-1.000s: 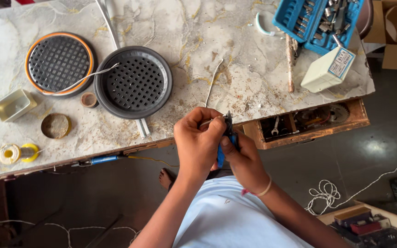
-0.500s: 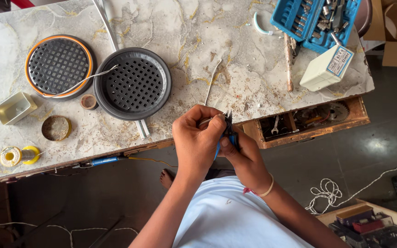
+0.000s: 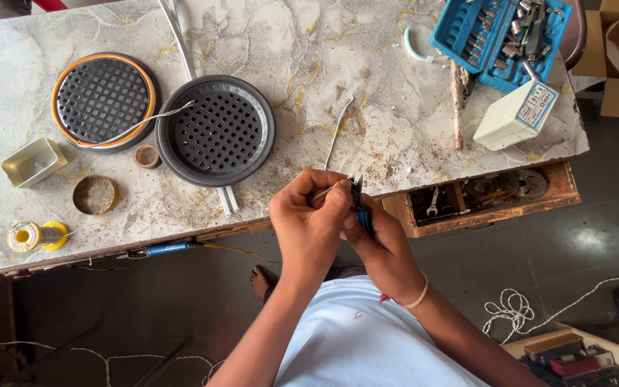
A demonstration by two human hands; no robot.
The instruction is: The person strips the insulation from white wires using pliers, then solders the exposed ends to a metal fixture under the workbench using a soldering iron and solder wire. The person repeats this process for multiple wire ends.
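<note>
The left hand (image 3: 308, 222) pinches a thin white wire (image 3: 336, 140) to keep it steady, so the right hand (image 3: 381, 247) can squeeze small blue-handled pliers (image 3: 358, 201) on its end.

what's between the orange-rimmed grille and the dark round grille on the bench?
In the head view, a thin pale wire runs across the gap from the orange-rimmed grille to the dark round grille; a small round cap sits just below.
</note>
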